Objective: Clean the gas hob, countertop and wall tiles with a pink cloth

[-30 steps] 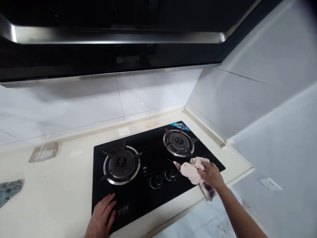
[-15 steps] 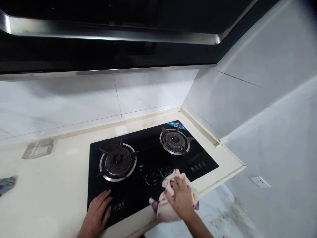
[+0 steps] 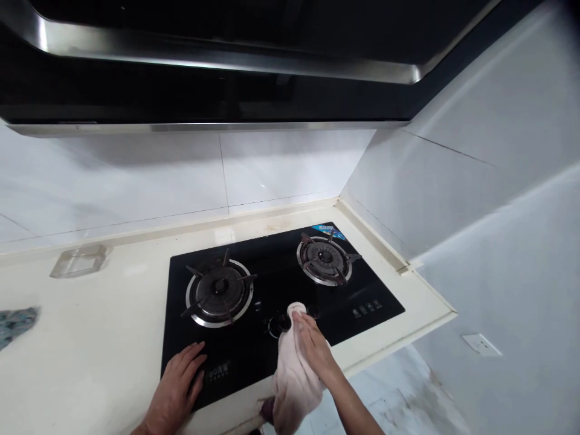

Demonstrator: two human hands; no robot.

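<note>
My right hand [image 3: 313, 343] grips a pale pink cloth [image 3: 295, 380] at the control knobs of a black glass gas stove [image 3: 272, 266]. The cloth hangs down past the stove's front edge, and a dark purple part shows at its lower left. One end of it touches the area between the left knob [image 3: 278, 325] and the right knob [image 3: 312, 311], both partly covered. Fingers stretched, my left hand [image 3: 179, 383] rests flat on the stove's front left corner, holding nothing. Behind the knobs sit the left burner [image 3: 219, 290] and the right burner [image 3: 324, 258].
A black range hood [image 3: 217, 96] hangs low over the stove. On the cream countertop [image 3: 90, 338] lie a clear, shallow tray-like piece [image 3: 79, 261] and a patterned cloth [image 3: 18, 326] at the far left. A grey-white wall with a socket [image 3: 481, 344] stands at right.
My right hand has moved slightly left with the pink cloth, which went from bunched under the palm to hanging lengthwise over the front edge. My left hand stays on the stove.
</note>
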